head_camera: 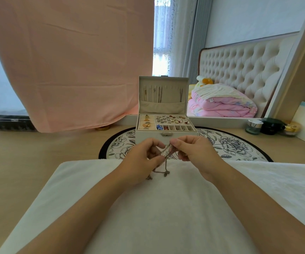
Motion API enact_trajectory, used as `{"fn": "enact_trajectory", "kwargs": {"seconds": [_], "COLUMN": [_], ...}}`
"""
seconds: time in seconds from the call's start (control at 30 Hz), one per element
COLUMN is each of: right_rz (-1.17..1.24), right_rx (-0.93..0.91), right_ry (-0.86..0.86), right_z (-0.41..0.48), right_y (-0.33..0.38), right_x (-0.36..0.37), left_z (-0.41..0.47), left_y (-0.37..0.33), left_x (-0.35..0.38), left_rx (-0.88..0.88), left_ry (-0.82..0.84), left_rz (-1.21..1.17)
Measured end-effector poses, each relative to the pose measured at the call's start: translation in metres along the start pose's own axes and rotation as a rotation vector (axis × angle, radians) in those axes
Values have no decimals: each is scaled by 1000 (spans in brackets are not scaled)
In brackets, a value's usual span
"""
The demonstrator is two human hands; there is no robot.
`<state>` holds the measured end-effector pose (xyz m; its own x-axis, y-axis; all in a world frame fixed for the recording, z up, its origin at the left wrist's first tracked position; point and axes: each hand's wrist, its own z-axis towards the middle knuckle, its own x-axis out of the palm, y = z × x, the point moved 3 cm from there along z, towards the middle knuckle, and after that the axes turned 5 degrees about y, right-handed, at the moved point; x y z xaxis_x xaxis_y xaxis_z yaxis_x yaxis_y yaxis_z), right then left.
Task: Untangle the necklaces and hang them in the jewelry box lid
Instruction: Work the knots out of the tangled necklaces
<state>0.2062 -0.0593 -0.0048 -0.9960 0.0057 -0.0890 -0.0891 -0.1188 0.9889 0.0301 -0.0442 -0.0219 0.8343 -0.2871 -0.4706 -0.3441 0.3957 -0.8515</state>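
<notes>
The tangled necklaces (167, 154) sit at the centre of the frame, held up between both hands just in front of the jewelry box (148, 135). The left hand (142, 158) has its grip pinched closed on the chains at the knot's lower side. The right hand (195, 153) has its grip pinched on strands at the upper side, probably so the two can draw the loops apart. Loose ends trail down and seem to rest on the white towel (166, 208), likely laid there so thin chain shows up and stays put. The box's lid (163, 83) stands upright, facing the person. A few chains (159, 94) already hang from its hooks above a pocket, so the free hooks are within easy reach. The box stands on a round floral mat (236, 145) on the desk (38, 153). A pink cloth (65, 61) fills the upper left, and cosmetic jars (272, 125) stand at the right. No brand or writing can be read; a tag on the pink quilt (221, 105) is too small to make out.
</notes>
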Motion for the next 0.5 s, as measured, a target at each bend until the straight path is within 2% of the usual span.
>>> {"fn": "enact_trajectory", "kwargs": {"seconds": [0.13, 0.23, 0.4, 0.5], "right_rz": [64, 9, -230, -380], "right_rx": [7, -10, -112, -99], "right_ry": [61, 87, 64, 67], "right_z": [0, -1, -3, -1], "right_y": [0, 0, 8, 5], "right_x": [2, 5, 7, 5], "left_z": [0, -4, -3, -2], "left_y": [0, -5, -9, -9], "left_x": [1, 3, 2, -2], "left_rx": [-76, -22, 17, 56], "left_ry": [49, 84, -67, -141], "left_rz": [53, 154, 35, 12]}}
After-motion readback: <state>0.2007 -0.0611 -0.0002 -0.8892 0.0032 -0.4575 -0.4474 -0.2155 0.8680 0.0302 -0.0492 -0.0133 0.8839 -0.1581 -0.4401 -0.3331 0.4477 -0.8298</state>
